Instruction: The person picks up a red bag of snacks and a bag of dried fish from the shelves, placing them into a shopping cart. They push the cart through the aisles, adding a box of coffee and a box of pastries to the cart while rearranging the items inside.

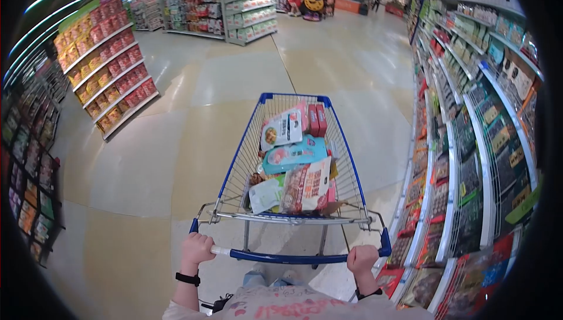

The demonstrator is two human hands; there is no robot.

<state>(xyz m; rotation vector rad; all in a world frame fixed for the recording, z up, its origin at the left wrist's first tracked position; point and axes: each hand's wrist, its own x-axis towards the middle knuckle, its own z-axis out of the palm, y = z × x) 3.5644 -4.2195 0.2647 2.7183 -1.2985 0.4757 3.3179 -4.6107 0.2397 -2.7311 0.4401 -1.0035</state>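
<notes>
A wire shopping cart (pixel 226 173) with blue trim stands right in front of me. My left hand (pixel 198 248) is wrapped round the left end of its blue handle (pixel 287 257), beside a pale section of the bar. At the right end, my right hand (pixel 362 258) grips the same bar in a fist. Inside the basket lie a white food pouch (pixel 282 128), a blue pouch (pixel 296 154), a red-and-white bag (pixel 306 186), a pale green pouch (pixel 267 194) and red boxes (pixel 317 121). Items underneath are partly hidden.
Long shelves of packaged goods (pixel 469 138) run close along the right side. A slanted-looking display shelf (pixel 108 65) stands at the left, with a dark rack (pixel 35 173) nearer. More shelving (pixel 252 6) is ahead. Tiled floor (pixel 346 56) stretches forward toward a distant person (pixel 376 2).
</notes>
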